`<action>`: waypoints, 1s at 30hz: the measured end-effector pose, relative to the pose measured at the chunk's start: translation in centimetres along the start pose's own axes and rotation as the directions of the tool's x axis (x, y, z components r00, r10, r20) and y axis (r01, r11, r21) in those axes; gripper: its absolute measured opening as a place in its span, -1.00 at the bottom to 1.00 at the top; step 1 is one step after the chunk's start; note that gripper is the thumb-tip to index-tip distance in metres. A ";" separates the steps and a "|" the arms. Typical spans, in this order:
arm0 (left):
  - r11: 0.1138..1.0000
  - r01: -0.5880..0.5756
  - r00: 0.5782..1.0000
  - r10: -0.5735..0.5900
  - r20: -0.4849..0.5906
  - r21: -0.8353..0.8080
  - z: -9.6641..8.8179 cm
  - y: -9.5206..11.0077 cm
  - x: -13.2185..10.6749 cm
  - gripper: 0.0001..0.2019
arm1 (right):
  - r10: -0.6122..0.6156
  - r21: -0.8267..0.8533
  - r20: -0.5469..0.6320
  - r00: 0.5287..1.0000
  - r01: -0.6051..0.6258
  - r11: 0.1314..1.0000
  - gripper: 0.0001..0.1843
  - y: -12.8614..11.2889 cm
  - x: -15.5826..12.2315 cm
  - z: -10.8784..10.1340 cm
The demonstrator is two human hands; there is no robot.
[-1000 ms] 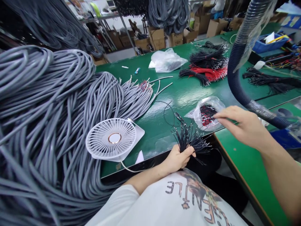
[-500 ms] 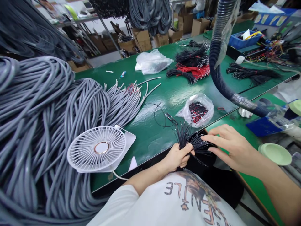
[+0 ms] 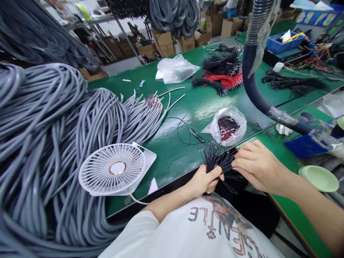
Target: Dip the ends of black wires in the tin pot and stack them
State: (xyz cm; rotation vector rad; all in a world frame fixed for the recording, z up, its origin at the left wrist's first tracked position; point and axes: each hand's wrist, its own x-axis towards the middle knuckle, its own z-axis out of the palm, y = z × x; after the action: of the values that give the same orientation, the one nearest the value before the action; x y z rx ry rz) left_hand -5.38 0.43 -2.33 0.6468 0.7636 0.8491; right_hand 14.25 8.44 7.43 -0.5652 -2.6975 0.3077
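My left hand (image 3: 209,179) is wrapped round a bundle of thin black wires (image 3: 212,153), whose shiny tips fan out upward and to the right. At the right side of the fan, my right hand (image 3: 251,163) has its fingers pinched together against the wire ends; whatever sits between the fingertips is too small to make out. Just beyond the bundle lie small thread snips (image 3: 196,135) and a thin black loop of wire (image 3: 180,129). Behind it stands an open clear plastic bag (image 3: 233,125) of small black and red pieces.
Thick grey cables (image 3: 61,143) are heaped on the left, with a white fan (image 3: 115,170) in front. Black and red wire bundles (image 3: 223,70) and a white plastic bag (image 3: 176,68) lie farther back. A ribbed hose (image 3: 251,79) hangs at right, near a green dish (image 3: 319,178).
My right hand's fingers have closed from spread to pinched at the wire ends. My left hand keeps its hold on the wire bundle. The whole view has shifted slightly.
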 end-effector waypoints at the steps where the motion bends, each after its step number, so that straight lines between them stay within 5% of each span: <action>1: 1.000 -0.003 1.000 0.002 -0.006 -0.008 0.0 -0.1 0.0 -0.48 | 0.020 0.036 0.012 1.000 -0.020 0.999 -0.76 0.0 0.2 0.0; 5: 0.999 -0.003 1.000 0.002 -0.017 -0.052 -0.7 -0.1 -0.3 -0.47 | 0.075 0.205 0.050 0.996 -0.084 0.975 -0.78 0.9 0.9 -0.7; 7: 0.995 -0.001 0.999 -0.003 -0.034 -0.101 -1.3 -0.2 -0.5 -0.49 | 0.168 0.268 -0.027 0.985 -0.155 0.951 -0.80 2.4 1.4 -1.6; 9: 0.987 0.004 0.999 -0.012 -0.051 -0.161 -1.9 -0.2 -0.6 -0.51 | 0.334 0.257 -0.170 0.927 -0.285 0.923 -0.83 4.6 2.2 -2.0; 11: 0.977 0.005 0.998 -0.017 -0.055 -0.212 -2.4 -0.3 -0.7 -0.53 | 0.430 0.143 -0.259 0.865 -0.406 0.902 -0.85 7.3 3.6 -1.6; 16: 0.966 -0.008 1.000 0.000 -0.031 -0.260 -3.1 -0.2 -0.9 -0.55 | 0.361 -0.406 -0.059 0.931 -0.353 0.843 -0.64 11.7 6.9 1.9; 18: 0.963 -0.012 1.000 0.006 -0.026 -0.269 -3.4 -0.2 -1.0 -0.55 | 0.329 -0.481 -0.115 0.937 -0.342 0.807 -0.63 11.4 7.2 2.3; 21: 0.961 -0.018 0.999 0.010 -0.031 -0.276 -3.8 -0.2 -1.1 -0.54 | 0.223 -0.366 -0.217 0.950 -0.291 0.884 -0.79 9.2 6.4 1.4; 25: 0.969 -0.023 0.999 0.014 -0.035 -0.245 -3.8 -0.1 -0.8 -0.52 | 0.109 -0.124 -0.208 0.972 -0.136 0.983 -0.81 5.3 4.7 0.3; 30: 0.990 -0.069 0.996 0.062 -0.057 -0.124 -3.0 -0.2 -0.4 -0.48 | 0.116 0.054 -0.187 0.975 -0.108 0.993 -0.79 2.1 2.3 0.0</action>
State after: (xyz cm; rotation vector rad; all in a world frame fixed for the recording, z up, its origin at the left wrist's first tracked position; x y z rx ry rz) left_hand -7.90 0.58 -4.02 0.5410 0.7336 0.9697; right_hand 13.01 11.33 7.51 -0.6986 -2.4748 0.3242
